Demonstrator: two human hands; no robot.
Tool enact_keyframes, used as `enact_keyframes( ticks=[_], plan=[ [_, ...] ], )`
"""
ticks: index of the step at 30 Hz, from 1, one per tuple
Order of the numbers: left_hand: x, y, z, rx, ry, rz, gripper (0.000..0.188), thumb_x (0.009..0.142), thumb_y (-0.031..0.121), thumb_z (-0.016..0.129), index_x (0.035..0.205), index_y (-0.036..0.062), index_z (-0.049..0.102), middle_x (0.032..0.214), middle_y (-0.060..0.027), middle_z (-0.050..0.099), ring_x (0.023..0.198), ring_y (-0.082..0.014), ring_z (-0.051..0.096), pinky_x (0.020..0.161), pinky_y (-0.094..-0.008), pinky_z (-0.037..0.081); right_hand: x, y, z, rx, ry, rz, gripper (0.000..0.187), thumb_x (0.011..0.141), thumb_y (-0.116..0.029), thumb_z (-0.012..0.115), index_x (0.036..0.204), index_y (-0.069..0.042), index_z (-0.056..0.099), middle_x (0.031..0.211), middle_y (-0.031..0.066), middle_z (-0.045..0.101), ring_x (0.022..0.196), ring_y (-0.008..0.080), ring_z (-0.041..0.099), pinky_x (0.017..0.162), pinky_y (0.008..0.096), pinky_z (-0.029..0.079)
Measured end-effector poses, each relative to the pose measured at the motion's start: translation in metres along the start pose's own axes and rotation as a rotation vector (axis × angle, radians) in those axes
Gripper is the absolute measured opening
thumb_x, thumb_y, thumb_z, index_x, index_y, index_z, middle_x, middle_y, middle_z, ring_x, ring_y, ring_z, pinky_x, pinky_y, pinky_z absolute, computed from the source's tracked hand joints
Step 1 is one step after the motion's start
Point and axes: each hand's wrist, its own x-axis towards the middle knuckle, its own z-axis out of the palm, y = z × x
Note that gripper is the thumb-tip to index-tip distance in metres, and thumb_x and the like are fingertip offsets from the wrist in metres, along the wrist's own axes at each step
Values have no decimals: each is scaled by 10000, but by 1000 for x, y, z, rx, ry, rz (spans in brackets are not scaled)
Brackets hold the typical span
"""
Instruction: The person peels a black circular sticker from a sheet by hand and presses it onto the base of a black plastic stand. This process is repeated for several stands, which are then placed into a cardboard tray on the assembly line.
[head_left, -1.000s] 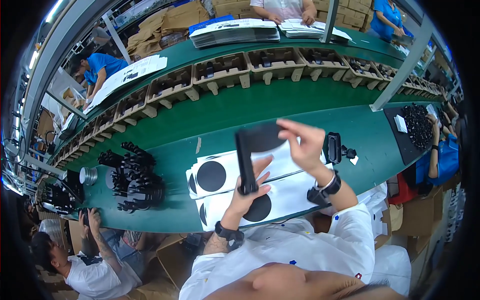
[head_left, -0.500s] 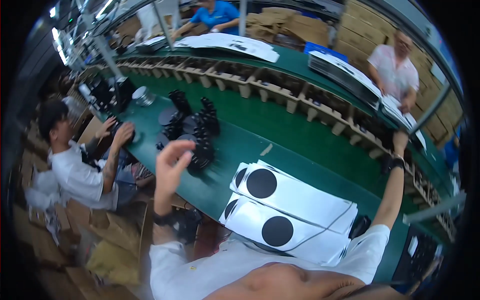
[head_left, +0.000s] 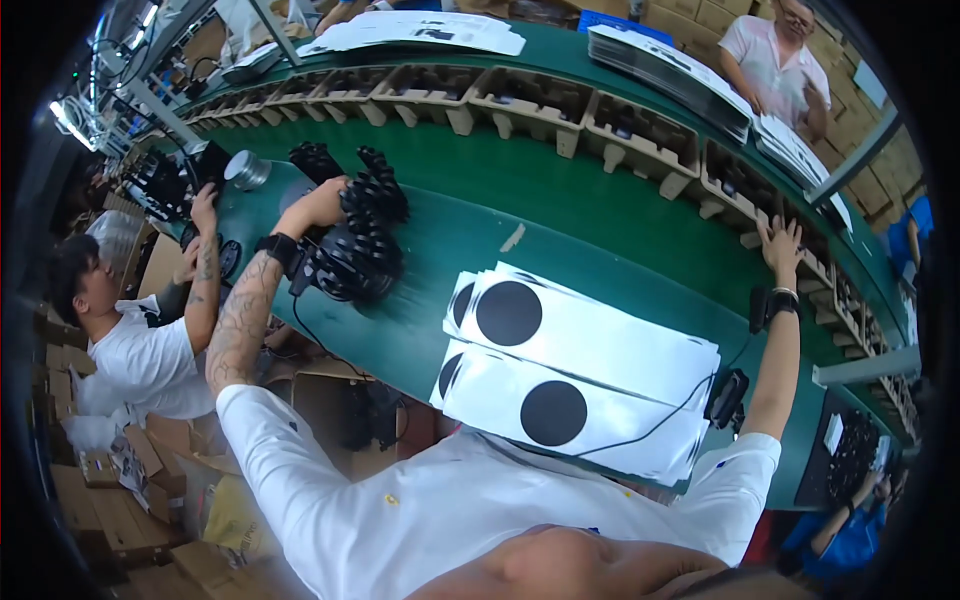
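My left hand [head_left: 316, 204] is at a group of stacked black round parts [head_left: 352, 262] on the green bench, its fingers curled against one stack. The fingertips are partly hidden by the black pieces, whose exact kind I cannot make out. Far to the right, my right hand [head_left: 781, 246] is stretched out with fingers spread over the edge of a brown molded tray [head_left: 729, 187], holding nothing. Between my arms, close to my body, lie white sheets [head_left: 620, 338] in two overlapping piles, printed with large black discs.
A row of brown trays [head_left: 530, 108] stands along the green conveyor [head_left: 480, 158]. Beyond it, paper stacks [head_left: 415, 35] lie on a raised shelf. A co-worker [head_left: 150, 340] sits at the left; another person [head_left: 785, 60] stands across. A silvery round tin [head_left: 247, 170] sits at the bench's far left.
My left hand has moved from the air forward and left onto the black stacks. My right hand has drawn back slightly from the person across, its fingers now spread. The view has shifted.
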Motion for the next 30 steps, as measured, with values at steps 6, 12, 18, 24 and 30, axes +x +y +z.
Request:
enact_keyframes(
  ticks=[6, 12, 18, 24, 30],
  plan=[
    [50, 35, -20, -97, -229, 293, 546, 637, 121, 708, 1147, 25, 538, 1121, -185, 562, 1029, -355, 516, 884, -366, 431, -79, -78, -66, -51, 221, -213, 611, 874, -503, 522, 1371, -163, 419, 1468, 209, 251, 1333, 403, 267, 1039, 575, 269],
    [79, 69, -28, -125, -441, 73, 449, 658, 125, 691, 1091, 47, 595, 1002, -150, 619, 940, -284, 555, 830, -327, 449, -244, -190, -122, 713, -101, -899, 566, 812, -191, 639, 1314, -25, 437, 1321, 224, 443, 1256, 348, 395, 1045, 440, 333],
    [30, 84, -83, -599, -180, -42, 640, 626, 123, 697, 1242, 53, 537, 1098, -120, 614, 1035, -233, 562, 911, -312, 430, -345, -188, -119, 225, -278, -575, 636, 810, -264, 674, 1339, -26, 413, 1371, 234, 401, 1308, 409, 327, 1008, 442, 383],
    [22, 99, -128, -1185, 21, -81, 776, 689, 270, 601, 1407, 86, 371, 1283, -167, 516, 1174, -261, 490, 1016, -326, 363, -362, -147, -70, 641, -44, -512, 386, 834, -190, 649, 1175, -17, 599, 1381, 216, 412, 1310, 396, 341, 978, 428, 418],
    [0, 186, -180, -1728, 209, 51, 804, 783, 449, 453, 1471, 137, 179, 1369, -259, 393, 1210, -368, 463, 953, -493, 439, -351, -108, -46, 834, -114, -465, 264, 814, -147, 664, 1046, -23, 677, 1213, 165, 578, 1234, 344, 461, 967, 409, 433]
  ],
)
